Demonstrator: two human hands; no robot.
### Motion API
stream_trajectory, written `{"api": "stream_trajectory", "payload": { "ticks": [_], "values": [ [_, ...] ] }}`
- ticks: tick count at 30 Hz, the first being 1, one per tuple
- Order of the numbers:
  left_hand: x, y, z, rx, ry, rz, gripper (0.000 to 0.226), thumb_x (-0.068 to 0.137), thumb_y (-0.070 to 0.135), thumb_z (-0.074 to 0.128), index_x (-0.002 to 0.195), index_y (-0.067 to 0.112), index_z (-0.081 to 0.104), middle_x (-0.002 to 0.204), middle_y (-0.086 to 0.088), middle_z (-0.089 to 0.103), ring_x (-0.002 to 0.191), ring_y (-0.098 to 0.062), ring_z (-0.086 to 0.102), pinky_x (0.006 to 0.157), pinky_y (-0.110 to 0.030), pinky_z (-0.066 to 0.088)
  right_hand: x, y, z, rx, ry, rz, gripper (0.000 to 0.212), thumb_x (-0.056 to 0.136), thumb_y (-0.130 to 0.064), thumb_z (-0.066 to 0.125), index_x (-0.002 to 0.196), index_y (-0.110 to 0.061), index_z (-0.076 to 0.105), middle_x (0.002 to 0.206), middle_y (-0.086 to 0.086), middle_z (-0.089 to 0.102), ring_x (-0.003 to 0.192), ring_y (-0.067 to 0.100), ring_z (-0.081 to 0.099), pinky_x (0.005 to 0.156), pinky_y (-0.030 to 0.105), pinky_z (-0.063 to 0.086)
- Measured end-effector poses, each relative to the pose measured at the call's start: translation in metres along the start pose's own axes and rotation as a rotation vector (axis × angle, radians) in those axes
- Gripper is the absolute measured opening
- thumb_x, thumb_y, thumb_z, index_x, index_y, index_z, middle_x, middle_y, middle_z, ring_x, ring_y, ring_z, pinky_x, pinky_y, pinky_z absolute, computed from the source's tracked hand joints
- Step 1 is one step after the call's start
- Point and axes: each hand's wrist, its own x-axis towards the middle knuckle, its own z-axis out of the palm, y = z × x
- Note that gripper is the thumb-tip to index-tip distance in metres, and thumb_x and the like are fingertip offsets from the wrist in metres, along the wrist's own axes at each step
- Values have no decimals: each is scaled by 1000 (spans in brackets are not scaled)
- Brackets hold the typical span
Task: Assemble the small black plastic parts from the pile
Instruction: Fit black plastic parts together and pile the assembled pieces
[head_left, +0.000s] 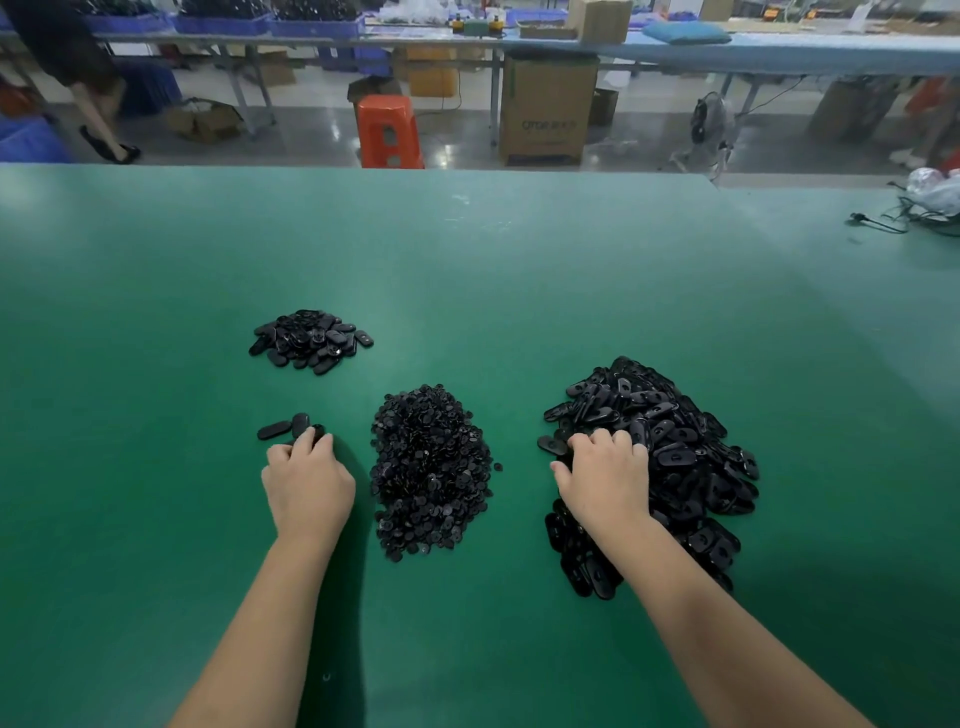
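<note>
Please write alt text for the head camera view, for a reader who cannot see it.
A person's left hand touches loose oval parts while the right hand reaches into the large oval-part pile on a green table. A small-piece pile lies between.

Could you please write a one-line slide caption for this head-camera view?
Left hand grips black parts beside two loose ovals; right hand digs into the large oval-part pile on the green table.
</note>
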Motion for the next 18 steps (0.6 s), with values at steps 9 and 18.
{"api": "stream_trajectory", "payload": {
  "ticks": [9, 18],
  "values": [
    [-4, 59, -3, -243, 66, 237, 31, 96, 15, 58, 124, 8, 69, 126, -13, 64, 115, -32, 52, 100, -44, 44, 23, -13, 1, 89, 56, -114, 29, 100, -41, 54, 121, -22, 61, 118, 3, 53, 112, 24, 46, 96, 35, 39],
    [-23, 94, 5, -198, -34, 401, 31, 97, 30, 58, 123, 19, 69, 109, -4, 62, 105, -25, 51, 91, -37, 44, 31, -12, 5, 50, -54, -141, 12, 97, -19, 59, 109, -17, 62, 114, 3, 54, 111, 23, 47, 92, 32, 41]
  ]
}}
